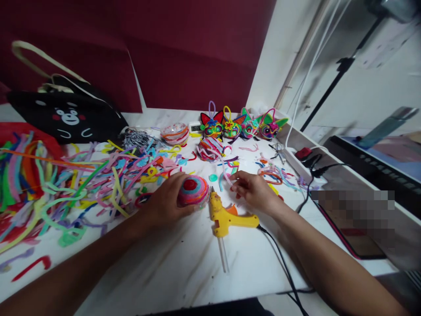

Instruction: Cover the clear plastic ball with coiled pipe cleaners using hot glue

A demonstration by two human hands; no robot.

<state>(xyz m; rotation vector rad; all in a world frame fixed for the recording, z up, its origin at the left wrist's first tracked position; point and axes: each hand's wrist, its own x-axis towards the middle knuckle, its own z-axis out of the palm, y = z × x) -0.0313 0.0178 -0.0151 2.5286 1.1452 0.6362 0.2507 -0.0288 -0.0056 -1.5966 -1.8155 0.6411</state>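
The left side of the ball [194, 189] is covered by the left hand [165, 199]. In the right hand [252, 191], the end of the strip [225, 172] cannot be made out. Left of both hands, the pile [49, 173] is cut off by the frame; right of them, the phone [353, 226] is partly masked by pixel blocks.
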